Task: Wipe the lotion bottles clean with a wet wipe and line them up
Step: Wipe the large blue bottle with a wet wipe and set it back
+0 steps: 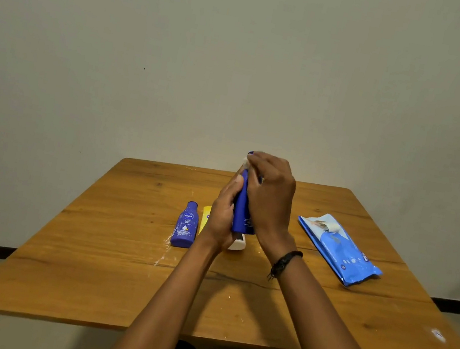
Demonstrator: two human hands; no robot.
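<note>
Both hands busy on a raised blue bottle, with the rest crowded just below.

The left hand [223, 216] grips the blue bottle [242, 210] above the surface [112, 276]; the right hand [269, 199] presses a wet wipe [245, 162] near its cap. A slip could likely drop it onto the small blue bottle [186, 225], yellow bottle [205, 216] and white bottle [236, 243] underneath, toppling them.

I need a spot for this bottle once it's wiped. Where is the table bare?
Bare wood lies between the blue wipes packet and the hands, left of the small blue lotion bottle, and along the wooden table's near edge. It is crowded behind the left hand, around the yellow bottle.
</note>
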